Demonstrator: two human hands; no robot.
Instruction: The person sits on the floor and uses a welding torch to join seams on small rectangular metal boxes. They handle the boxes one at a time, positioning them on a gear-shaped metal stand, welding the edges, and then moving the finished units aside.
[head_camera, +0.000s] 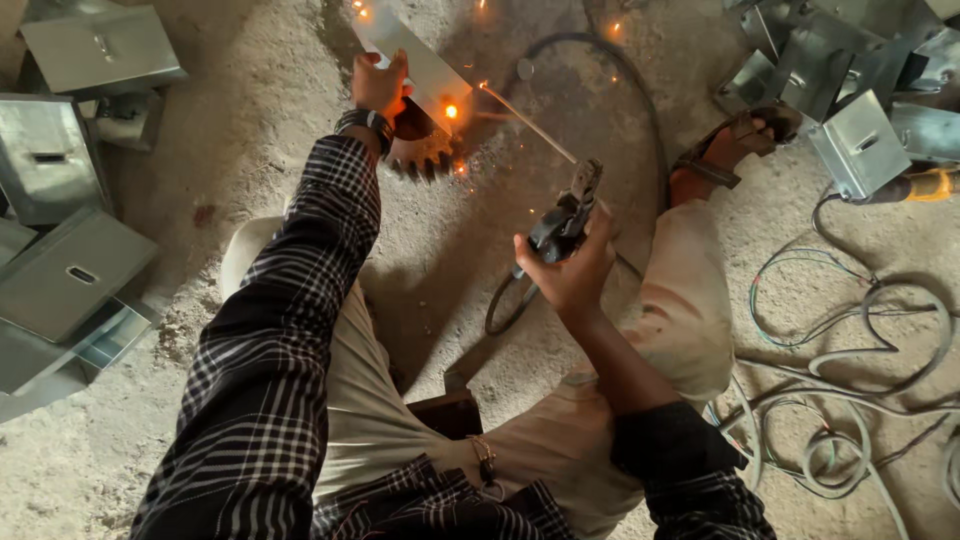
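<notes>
gripping a bent sheet-metal piece (415, 62) at 12 o'clock with the left hand (379, 85), fingers curled over its near edge, piece tilted and resting against a dark toothed wheel (425, 155) on the sandy floor (250, 120). clamping an electrode holder (562, 225) in the right hand (570, 270), fingers wrapped tight around the handle. welding rod (530, 125) running up toward 11 o'clock, tip meeting the sheet-metal piece at a glowing orange spot, sparks scattered around. black cable (640, 95) looping behind toward 1 o'clock. folded metal boxes (70, 270) stacked at 9 o'clock, more at 2 o'clock. loose wires (850, 340) coiled at 4 o'clock. sandalled foot (735, 140) near 2 o'clock.
</notes>
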